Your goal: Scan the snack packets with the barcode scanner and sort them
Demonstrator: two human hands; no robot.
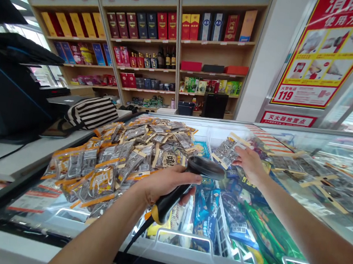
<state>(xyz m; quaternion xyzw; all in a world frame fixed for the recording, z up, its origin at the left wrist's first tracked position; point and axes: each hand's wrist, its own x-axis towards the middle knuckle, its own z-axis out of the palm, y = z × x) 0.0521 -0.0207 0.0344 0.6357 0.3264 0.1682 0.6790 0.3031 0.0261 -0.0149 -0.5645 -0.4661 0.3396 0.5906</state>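
My left hand [171, 184] is wrapped round the handle of a black and yellow barcode scanner [169, 200], its head pointing right toward a packet. A cable runs down from the handle. In my right hand [249, 160] is a clear snack packet [226, 151] with pale edges and dark print, pinched at its right side. To the left, a large heap of snack packets [102, 181] with orange edges lies on the freezer's glass top [32, 207]. More packets [340, 189] are spread at the right.
Through the glass, wire baskets [221, 225] hold ice cream packs [206, 210]. A striped bag [93, 112] and a dark checkout machine [7, 89] stand on the left counter. Behind are shelves of boxes and bottles [143, 23]; a red fire notice [329, 60] hangs at right.
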